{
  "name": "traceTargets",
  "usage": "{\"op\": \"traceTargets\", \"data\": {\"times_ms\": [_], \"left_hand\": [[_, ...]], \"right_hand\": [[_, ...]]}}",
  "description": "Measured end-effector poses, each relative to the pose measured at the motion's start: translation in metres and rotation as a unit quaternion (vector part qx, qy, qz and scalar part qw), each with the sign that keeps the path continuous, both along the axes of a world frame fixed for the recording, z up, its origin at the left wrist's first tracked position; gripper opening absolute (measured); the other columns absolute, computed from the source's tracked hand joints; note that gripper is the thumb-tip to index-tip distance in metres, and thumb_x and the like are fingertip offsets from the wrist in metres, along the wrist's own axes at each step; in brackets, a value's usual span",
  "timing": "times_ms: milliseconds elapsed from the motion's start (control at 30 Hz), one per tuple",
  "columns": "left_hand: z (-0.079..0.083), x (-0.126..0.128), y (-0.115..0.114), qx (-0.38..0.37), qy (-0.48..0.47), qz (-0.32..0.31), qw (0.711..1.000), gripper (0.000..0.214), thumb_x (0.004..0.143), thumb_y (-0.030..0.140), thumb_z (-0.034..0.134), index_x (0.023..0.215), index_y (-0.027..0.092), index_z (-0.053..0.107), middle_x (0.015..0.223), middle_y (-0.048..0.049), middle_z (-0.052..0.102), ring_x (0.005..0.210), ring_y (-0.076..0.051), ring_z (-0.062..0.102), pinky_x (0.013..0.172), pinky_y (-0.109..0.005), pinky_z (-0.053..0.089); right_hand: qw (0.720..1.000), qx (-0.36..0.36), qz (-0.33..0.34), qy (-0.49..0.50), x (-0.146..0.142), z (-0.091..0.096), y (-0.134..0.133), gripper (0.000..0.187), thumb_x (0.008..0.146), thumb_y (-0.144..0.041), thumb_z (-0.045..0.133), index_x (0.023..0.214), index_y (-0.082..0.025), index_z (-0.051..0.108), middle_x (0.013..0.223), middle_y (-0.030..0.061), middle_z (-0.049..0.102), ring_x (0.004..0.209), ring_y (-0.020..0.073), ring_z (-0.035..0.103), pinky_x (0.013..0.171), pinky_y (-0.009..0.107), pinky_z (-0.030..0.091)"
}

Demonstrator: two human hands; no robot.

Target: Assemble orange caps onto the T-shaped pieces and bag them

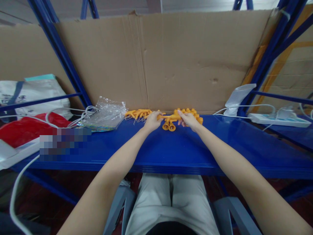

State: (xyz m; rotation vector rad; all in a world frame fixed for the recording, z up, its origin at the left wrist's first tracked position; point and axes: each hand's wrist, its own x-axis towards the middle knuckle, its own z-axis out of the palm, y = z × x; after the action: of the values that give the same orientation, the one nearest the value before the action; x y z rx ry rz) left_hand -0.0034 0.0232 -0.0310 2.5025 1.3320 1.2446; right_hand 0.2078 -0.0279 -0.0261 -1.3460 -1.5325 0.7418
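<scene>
My left hand [153,121] is closed on a yellow plastic piece [167,116], a narrow part that reaches across toward the other hand. My right hand [188,120] grips the wider right end of the yellow plastic, thumb on top. Whether this is one piece or two joined ones I cannot tell. Just below, two yellow bell-shaped pieces [172,127] lie with their open mouths facing me. Left of my left hand is a pile of yellow plastic pieces [138,113] with thin metal chains. Behind my right hand sit several knobbed yellow pieces [195,114], packed close together.
The blue shelf [171,153] backs onto a cardboard sheet [181,58]. At left lie a clear plastic bag [107,112], a red bag [29,129] and white cables [84,114]. A white power strip [278,120] lies at right. Blue posts [68,62] frame the space.
</scene>
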Motion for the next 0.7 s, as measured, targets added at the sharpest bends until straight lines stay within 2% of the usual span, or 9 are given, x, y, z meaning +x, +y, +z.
{"op": "traceTargets", "data": {"times_ms": [67, 133, 267, 333, 400, 567, 700], "left_hand": [[-0.0004, 0.0009, 0.0000, 0.003, 0.000, -0.006, 1.000, 0.018, 0.079, 0.010, 0.066, 0.094, 0.018, 0.071, 0.103, -0.0061, 0.075, 0.101, -0.023, 0.069, 0.094, -0.035, 0.052], [-0.0012, 0.0012, 0.0008, 0.007, 0.002, -0.008, 1.000, 0.018, 0.079, 0.010, 0.066, 0.094, 0.019, 0.071, 0.102, -0.0056, 0.075, 0.101, -0.023, 0.069, 0.096, -0.036, 0.052], [-0.0031, 0.0004, 0.0032, 0.015, 0.000, -0.014, 1.000, 0.018, 0.078, 0.010, 0.065, 0.093, 0.018, 0.071, 0.101, -0.0057, 0.076, 0.100, -0.023, 0.069, 0.096, -0.037, 0.052], [-0.0031, 0.0003, 0.0029, 0.017, -0.005, -0.016, 1.000, 0.018, 0.079, 0.010, 0.065, 0.093, 0.018, 0.071, 0.102, -0.0058, 0.076, 0.100, -0.022, 0.069, 0.095, -0.037, 0.052], [-0.0025, 0.0005, 0.0015, 0.017, -0.009, -0.015, 1.000, 0.017, 0.079, 0.010, 0.066, 0.093, 0.018, 0.071, 0.102, -0.0061, 0.076, 0.099, -0.022, 0.069, 0.095, -0.036, 0.052], [-0.0010, 0.0018, -0.0013, 0.009, -0.016, -0.020, 1.000, 0.018, 0.079, 0.010, 0.066, 0.094, 0.017, 0.071, 0.102, -0.0060, 0.076, 0.098, -0.022, 0.070, 0.094, -0.036, 0.054], [-0.0018, 0.0020, 0.0009, 0.017, -0.027, -0.027, 0.999, 0.018, 0.079, 0.009, 0.066, 0.093, 0.019, 0.070, 0.103, -0.0051, 0.075, 0.100, -0.021, 0.069, 0.096, -0.036, 0.053]], "right_hand": [[1.000, 0.020, -0.008, -0.005, 0.0012, 0.0005, 0.0008, 0.062, 0.088, -0.077, 0.044, 0.067, -0.020, 0.057, 0.053, 0.0060, 0.057, 0.044, 0.0108, 0.047, 0.040, 0.024, 0.038], [1.000, 0.014, 0.001, 0.007, 0.0027, 0.0019, 0.0009, 0.055, 0.091, -0.071, 0.048, 0.075, -0.020, 0.058, 0.053, 0.0036, 0.057, 0.042, 0.0090, 0.045, 0.038, 0.021, 0.034], [0.997, -0.024, 0.046, 0.049, 0.0070, 0.0055, -0.0008, 0.032, 0.091, -0.046, 0.067, 0.104, -0.020, 0.054, 0.062, -0.0001, 0.065, 0.043, 0.0073, 0.048, 0.041, 0.018, 0.037], [0.996, -0.034, 0.061, 0.054, 0.0089, 0.0064, -0.0017, 0.029, 0.091, -0.038, 0.069, 0.105, -0.020, 0.051, 0.065, 0.0008, 0.067, 0.044, 0.0072, 0.050, 0.042, 0.018, 0.039], [0.996, -0.044, 0.071, 0.043, 0.0100, 0.0065, -0.0022, 0.026, 0.094, -0.043, 0.064, 0.096, -0.020, 0.052, 0.065, 0.0040, 0.067, 0.043, 0.0075, 0.049, 0.040, 0.019, 0.038], [0.998, -0.055, 0.023, -0.003, 0.0071, 0.0062, -0.0029, 0.057, 0.089, -0.075, 0.047, 0.077, -0.020, 0.054, 0.055, 0.0080, 0.060, 0.037, 0.0076, 0.041, 0.032, 0.021, 0.027], [0.998, -0.064, -0.002, -0.011, 0.0045, 0.0076, -0.0038, 0.070, 0.083, -0.086, 0.039, 0.071, -0.020, 0.057, 0.054, 0.0086, 0.058, 0.038, 0.0081, 0.042, 0.033, 0.021, 0.028]]}}
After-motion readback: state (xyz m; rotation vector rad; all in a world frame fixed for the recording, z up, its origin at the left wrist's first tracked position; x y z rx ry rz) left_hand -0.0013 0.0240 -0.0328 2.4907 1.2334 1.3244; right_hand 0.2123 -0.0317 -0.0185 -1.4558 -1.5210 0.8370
